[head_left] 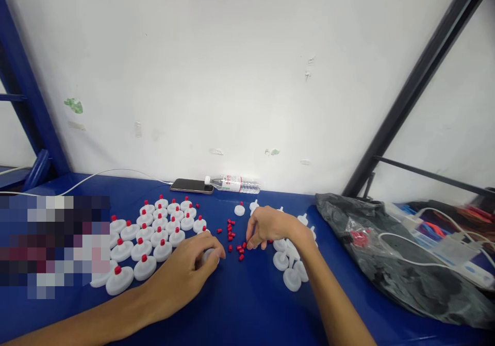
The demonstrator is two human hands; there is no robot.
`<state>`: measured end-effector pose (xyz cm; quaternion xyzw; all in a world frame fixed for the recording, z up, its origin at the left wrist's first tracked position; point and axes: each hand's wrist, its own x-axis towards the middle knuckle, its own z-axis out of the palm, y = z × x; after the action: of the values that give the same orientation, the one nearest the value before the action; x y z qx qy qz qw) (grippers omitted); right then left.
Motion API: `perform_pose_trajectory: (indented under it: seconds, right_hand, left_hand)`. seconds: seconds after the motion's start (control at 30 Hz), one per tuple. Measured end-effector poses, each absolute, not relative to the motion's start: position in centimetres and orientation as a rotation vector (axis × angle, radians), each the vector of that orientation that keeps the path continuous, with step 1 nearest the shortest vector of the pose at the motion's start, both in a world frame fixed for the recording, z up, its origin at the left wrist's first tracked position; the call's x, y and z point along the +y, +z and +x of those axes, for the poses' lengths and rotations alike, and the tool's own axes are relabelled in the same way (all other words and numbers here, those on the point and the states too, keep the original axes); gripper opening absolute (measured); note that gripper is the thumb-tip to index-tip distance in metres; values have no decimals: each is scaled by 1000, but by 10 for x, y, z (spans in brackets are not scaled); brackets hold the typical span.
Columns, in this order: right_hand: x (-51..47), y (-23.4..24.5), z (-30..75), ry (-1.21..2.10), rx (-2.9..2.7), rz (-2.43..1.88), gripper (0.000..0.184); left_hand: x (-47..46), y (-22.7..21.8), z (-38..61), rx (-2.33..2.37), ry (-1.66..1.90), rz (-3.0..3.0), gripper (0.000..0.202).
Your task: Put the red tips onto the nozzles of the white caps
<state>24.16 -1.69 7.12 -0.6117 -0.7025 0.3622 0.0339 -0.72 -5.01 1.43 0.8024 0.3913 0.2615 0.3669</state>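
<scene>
My left hand (189,266) rests on the blue table (247,305) with its fingers curled round a white plastic cap (208,256). My right hand (270,227) hovers over a scatter of small red plugs (232,232), its fingertips pinched together at one of them. To the left lies a group of several white caps with red plugs fitted (154,230). Under and beside my right wrist lie several plain white caps (290,268) without red plugs.
A phone (191,185) and a clear water bottle (234,183) lie along the white wall. A black plastic bag (386,253) with white cables (425,243) on it fills the right side. A white cable (96,176) runs at the back left. Blue shelf posts stand at left.
</scene>
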Motion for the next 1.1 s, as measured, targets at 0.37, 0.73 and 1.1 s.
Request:
perform_pose_trajectory:
  seconds: [0.37, 0.73, 1.1]
  right_hand:
    - [-19, 85, 249, 756, -2030, -1971, 16]
    - [-16, 83, 267, 226, -1773, -2320, 11]
    - [-8, 79, 265, 491, -1789, -2019, 4]
  left_hand:
    - [-41, 8, -9, 1062, 737, 2209, 26]
    - [-48, 7, -11, 999, 783, 2246, 25]
    - [-64, 14, -16, 715, 941, 2244, 16]
